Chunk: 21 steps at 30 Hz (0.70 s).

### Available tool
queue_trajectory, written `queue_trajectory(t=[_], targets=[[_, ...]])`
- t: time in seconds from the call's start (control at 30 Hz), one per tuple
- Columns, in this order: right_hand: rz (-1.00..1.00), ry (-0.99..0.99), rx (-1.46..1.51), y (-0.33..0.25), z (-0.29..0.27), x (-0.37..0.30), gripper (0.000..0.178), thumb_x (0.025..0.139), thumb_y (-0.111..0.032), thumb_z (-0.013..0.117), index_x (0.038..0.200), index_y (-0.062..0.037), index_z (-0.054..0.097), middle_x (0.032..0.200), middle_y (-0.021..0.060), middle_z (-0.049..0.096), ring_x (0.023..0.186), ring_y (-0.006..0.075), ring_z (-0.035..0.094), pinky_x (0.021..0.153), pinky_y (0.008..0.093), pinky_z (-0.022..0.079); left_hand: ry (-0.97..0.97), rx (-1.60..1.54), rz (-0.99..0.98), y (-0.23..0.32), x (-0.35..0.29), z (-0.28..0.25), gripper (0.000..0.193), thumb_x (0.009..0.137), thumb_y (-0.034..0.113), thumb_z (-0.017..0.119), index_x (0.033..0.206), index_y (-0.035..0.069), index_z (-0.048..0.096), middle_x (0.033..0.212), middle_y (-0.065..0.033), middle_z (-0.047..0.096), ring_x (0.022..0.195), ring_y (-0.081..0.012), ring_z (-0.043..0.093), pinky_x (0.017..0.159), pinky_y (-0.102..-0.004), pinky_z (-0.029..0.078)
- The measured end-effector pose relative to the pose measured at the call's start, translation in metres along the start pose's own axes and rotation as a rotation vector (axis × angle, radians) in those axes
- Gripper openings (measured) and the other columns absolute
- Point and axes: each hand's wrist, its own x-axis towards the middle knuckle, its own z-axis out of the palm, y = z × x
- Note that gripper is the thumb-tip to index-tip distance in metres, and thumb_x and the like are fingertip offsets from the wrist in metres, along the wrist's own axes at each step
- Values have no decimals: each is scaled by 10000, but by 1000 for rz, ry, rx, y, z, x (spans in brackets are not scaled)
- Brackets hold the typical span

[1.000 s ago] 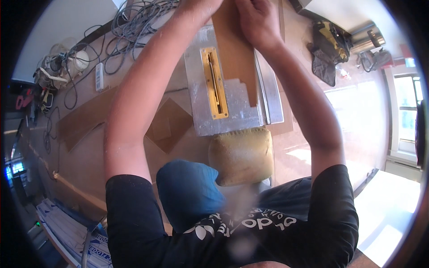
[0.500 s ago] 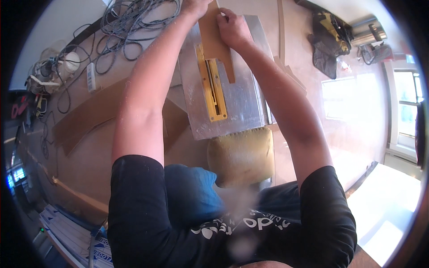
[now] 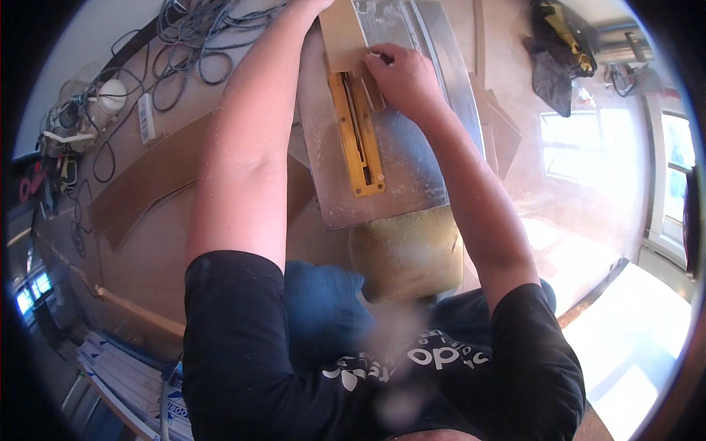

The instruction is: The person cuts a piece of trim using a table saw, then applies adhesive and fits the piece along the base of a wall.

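The flat brown board (image 3: 343,37) lies on the grey metal table (image 3: 412,165), its long axis running away from the person and its notched near end at the far end of the yellow slotted plate (image 3: 348,132); the right hand (image 3: 403,75), nearer that end, bends its fingers against the board's right edge, though whether it grips I cannot tell. The left hand (image 3: 321,4) is farther off by the board's left side, too cropped to read; a tan cushion (image 3: 404,253) sits at the table's near edge.

Daylight from the right-hand window (image 3: 676,173) glares off the floor (image 3: 585,151), and edges bend.
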Motion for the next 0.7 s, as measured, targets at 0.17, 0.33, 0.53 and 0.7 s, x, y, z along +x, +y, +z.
queue_trajectory(t=[0.17, 0.33, 0.53, 0.7], targets=[[113, -25, 68, 0, -13, -39, 358, 954, -332, 645, 1116, -35, 761, 984, 208, 760, 959, 394, 724, 896, 435, 562, -73, 130, -157, 18, -11, 10, 486, 1005, 374, 582, 1268, -34, 616, 1240, -310, 660, 1185, -452, 635, 991, -517, 526], [127, 0, 99, -11, -11, -49, 348, 968, -310, 620, 1126, -30, 755, 996, 228, 749, 967, 412, 715, 899, 452, 558, -89, 218, -85, 9, -1, 6, 526, 1039, 389, 492, 1261, -72, 616, 1252, -343, 642, 1201, -456, 631, 1003, -523, 524], [88, 34, 29, -7, -4, -54, 351, 984, -285, 612, 1201, -33, 725, 1066, 219, 743, 1027, 393, 706, 941, 428, 537, -160, 334, -72, 13, -12, 4, 538, 1059, 365, 389, 1290, -61, 622, 1318, -332, 617, 1236, -460, 613, 1037, -524, 512], [11, 78, -10, -8, 7, -58, 311, 991, -255, 570, 1183, -53, 707, 1075, 228, 711, 1027, 439, 665, 918, 500, 530, -240, 337, -85, 24, -17, -18, 498, 1037, 289, 384, 1312, -49, 625, 1362, -314, 601, 1281, -453, 587, 1070, -514, 496]])
